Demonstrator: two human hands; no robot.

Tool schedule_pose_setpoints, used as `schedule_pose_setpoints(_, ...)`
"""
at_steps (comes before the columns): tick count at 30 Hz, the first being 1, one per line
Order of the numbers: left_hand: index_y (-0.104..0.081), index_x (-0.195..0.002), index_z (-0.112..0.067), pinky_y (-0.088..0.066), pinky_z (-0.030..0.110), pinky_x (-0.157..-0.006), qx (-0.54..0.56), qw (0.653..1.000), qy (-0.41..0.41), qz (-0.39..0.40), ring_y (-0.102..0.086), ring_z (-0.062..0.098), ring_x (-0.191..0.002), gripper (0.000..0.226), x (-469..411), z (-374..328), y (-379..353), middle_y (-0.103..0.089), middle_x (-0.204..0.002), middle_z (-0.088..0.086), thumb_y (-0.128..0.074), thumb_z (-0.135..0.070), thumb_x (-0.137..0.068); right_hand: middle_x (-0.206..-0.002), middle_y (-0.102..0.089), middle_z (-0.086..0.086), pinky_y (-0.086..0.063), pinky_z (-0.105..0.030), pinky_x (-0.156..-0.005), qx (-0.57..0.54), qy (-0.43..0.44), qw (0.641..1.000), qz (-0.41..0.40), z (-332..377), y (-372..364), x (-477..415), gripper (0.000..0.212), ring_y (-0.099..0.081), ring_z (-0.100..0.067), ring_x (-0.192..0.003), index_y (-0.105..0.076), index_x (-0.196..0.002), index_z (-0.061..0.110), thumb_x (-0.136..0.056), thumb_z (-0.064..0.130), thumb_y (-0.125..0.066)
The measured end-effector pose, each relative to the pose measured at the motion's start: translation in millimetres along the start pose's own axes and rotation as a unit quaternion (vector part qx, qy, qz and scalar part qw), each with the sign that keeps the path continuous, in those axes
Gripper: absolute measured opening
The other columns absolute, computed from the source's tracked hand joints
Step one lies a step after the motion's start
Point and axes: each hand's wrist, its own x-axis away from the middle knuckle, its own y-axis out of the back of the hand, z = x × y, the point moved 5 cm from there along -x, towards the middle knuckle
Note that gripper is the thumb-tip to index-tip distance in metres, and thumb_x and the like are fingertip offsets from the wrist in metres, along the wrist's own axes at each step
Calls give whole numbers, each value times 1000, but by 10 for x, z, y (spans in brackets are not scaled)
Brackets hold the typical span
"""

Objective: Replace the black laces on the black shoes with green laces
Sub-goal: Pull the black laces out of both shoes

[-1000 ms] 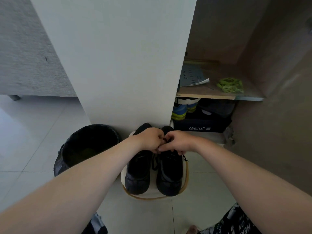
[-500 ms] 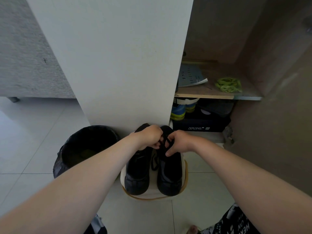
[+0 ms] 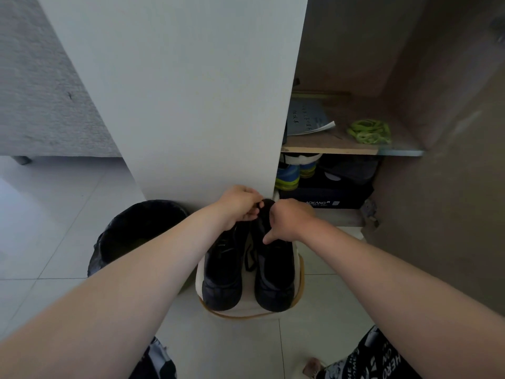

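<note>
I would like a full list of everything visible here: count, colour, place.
black shoes: two, black, on stool
black lace: one, black, between shoes
green laces: one bundle, green, shelf
booklet: one, grey, shelf
sneakers: one pair, blue-yellow, under shelf
shoebox: one, dark, under shelf
bin: one, black, floor left of stool
stool: one, white, floor
left hand: one, pinching black lace
right hand: one, on right-side shoe, grip unclear

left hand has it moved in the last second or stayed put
Yes: the left hand has shifted up the view, away from the person, and now overlaps the bottom edge of the white panel.
</note>
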Motion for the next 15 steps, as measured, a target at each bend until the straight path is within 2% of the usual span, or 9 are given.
schedule_pose_setpoints(3, -49, -94, -13, -54, 29, -59, 38, 998, 38, -35, -55, 16, -59, 14, 20, 34, 92, -62, -78, 6, -40, -9, -102, -82, -68, 7, -47, -28, -65, -56, 23, 998, 30, 5, -50, -7, 28, -62, -16, -85, -75, -79, 24, -74, 51, -82)
schedule_pose_setpoints(6, -46, -100, -9, -57, 37, -60, -13, 995, 50, -88, -58, 22, -62, 12, 34, 102, 180, -57, -86, 11, -35, -5, -103, -69, -61, 4, -41, -28, -59, -115, 33, 992, 26, 10, -39, 2, 32, -59, -16, -72, -64, -64, 19, -81, 41, -80)
schedule_pose_setpoints(8, -51, -89, -5, -60, 40, -73, -72, 994, 67, -37, -60, 23, -68, 15, 64, 199, 110, -57, -83, 12, -44, 3, -100, -67, -60, 6, -43, -29, -59, -128, 33, 991, 12, 36, -5, 26, 34, -57, -13, -64, -59, -65, 21, -86, 42, -75)
schedule_pose_setpoints(11, -65, -80, -8, -61, 30, -76, -148, 982, 73, 93, -66, 17, -80, 21, 80, 340, -43, -65, -86, 10, -61, 11, -87, -69, -73, 0, -49, -30, -61, -133, 27, 990, 32, 87, -22, 73, 32, -67, -11, -54, -63, -77, 17, -96, 44, -62)
schedule_pose_setpoints(13, -70, -79, -11, -59, 26, -76, -159, 980, 64, 96, -67, 17, -84, 20, 45, 364, -12, -68, -89, 10, -67, 9, -83, -70, -75, -2, -46, -29, -58, -124, 24, 991, 38, 116, -35, 92, 34, -69, -13, -53, -63, -81, 15, -100, 42, -54)
schedule_pose_setpoints(15, -71, -82, -10, -58, 24, -75, -137, 984, 61, 100, -69, 15, -84, 13, 17, 370, 23, -71, -89, 9, -71, 3, -83, -74, -73, 2, -43, -31, -58, -104, 31, 994, -6, 141, 7, 98, 32, -68, -17, -61, -59, -80, 18, -100, 43, -52)
